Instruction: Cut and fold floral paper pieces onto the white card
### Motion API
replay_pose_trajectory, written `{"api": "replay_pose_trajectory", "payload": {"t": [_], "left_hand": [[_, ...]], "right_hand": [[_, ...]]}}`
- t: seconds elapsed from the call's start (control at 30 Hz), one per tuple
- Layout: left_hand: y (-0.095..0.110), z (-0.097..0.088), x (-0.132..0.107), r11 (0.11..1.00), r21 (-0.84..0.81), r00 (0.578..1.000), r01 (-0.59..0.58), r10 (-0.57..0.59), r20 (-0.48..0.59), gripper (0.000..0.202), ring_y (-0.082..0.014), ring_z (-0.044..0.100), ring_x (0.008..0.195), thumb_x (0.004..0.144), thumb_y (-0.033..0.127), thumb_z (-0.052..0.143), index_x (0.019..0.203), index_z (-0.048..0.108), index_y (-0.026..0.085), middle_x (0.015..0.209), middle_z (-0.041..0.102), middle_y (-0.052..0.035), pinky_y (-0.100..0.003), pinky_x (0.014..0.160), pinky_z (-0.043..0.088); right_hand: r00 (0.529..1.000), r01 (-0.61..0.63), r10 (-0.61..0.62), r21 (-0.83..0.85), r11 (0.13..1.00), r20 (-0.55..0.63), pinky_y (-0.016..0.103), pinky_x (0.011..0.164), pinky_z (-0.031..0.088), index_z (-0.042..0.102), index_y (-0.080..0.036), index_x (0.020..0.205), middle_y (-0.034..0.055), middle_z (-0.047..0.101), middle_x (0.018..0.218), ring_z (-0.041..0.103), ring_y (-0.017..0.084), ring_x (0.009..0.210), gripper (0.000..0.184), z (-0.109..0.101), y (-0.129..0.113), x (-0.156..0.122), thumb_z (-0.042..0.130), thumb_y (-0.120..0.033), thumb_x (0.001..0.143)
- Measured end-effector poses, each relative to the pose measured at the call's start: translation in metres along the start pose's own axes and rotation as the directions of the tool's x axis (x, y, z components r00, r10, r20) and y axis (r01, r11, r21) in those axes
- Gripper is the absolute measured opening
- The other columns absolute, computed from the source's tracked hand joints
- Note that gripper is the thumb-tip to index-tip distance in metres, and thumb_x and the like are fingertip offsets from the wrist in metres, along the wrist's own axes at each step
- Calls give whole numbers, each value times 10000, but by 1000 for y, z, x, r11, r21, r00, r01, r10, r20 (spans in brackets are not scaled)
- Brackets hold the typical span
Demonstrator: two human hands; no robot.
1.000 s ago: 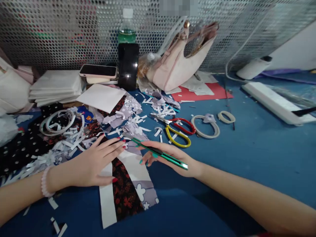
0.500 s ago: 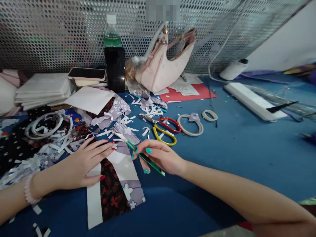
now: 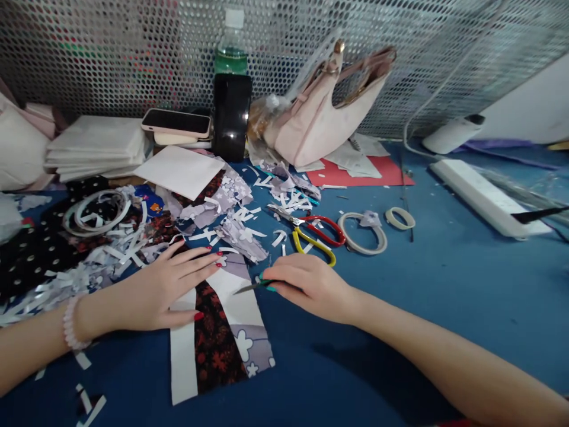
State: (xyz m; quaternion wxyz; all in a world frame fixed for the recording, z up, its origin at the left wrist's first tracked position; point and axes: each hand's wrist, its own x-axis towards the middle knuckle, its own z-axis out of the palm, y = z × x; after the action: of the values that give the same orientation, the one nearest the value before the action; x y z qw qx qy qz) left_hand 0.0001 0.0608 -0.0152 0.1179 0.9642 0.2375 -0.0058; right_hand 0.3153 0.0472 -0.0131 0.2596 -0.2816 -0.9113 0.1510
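My left hand [image 3: 164,290] lies flat with fingers spread, pressing on a sheet pieced from white, dark red-and-black leaf-print and lilac flower-print strips [image 3: 220,350]. A beaded bracelet [image 3: 71,323] circles that wrist. My right hand [image 3: 313,290] is closed around a slim green craft knife [image 3: 264,283]; the fingers hide most of its handle. Its thin blade points left over the white part of the sheet; whether it touches, I cannot tell. Just beyond the right hand rest scissors [image 3: 317,231] with one red and one yellow handle.
Paper and fabric scraps [image 3: 240,231] are heaped beyond my left hand. Tape rolls [image 3: 364,234] lie right of the scissors. Farther back are a white paper stack [image 3: 95,145], a phone [image 3: 178,123], a bottle [image 3: 232,53], a pink handbag [image 3: 329,118] and a power strip [image 3: 484,198].
My right hand has turned over and re-gripped the craft knife, so its blade now shows above the sheet. My left hand stays on the sheet. The whole view has shifted.
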Motion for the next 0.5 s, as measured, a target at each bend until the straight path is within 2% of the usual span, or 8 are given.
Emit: {"api": "replay_pose_trajectory", "payload": {"t": [0.1,0.2,0.33,0.5], "left_hand": [[-1,1,0,1000,3,1000,-2,2,0,727,-288,296,1448,941,452,469,1554,128,256,1569,332,-70,-518,1211,93],[0,2,1,1000,10,1000,-8,8,-6,730,-291,297,1447,943,452,464,1555,120,250,1569,333,-70,-522,1211,90],[2,2,0,1000,14,1000,-9,10,-22,721,-307,306,1441,943,431,467,1554,134,242,1558,353,-83,-549,1204,105],[3,1,-1,999,34,1000,-13,14,-19,689,-304,276,1453,950,424,453,1545,183,206,1564,339,-99,-554,1205,72]], "right_hand": [[986,167,-167,-246,955,20,264,564,360,614,-165,903,24,645,702,554,120,613,182,1,-1,5,456,-211,980],[958,282,-281,-381,880,60,283,538,296,624,-168,895,-7,587,625,489,115,563,163,1,-3,12,475,-157,959],[914,393,-391,-466,793,107,290,531,271,639,-186,858,-18,544,581,454,113,551,184,-1,-6,24,486,-145,949],[887,451,-440,-479,753,142,290,525,264,652,-172,876,-18,547,586,433,113,559,128,1,-9,28,535,-151,924]]}}
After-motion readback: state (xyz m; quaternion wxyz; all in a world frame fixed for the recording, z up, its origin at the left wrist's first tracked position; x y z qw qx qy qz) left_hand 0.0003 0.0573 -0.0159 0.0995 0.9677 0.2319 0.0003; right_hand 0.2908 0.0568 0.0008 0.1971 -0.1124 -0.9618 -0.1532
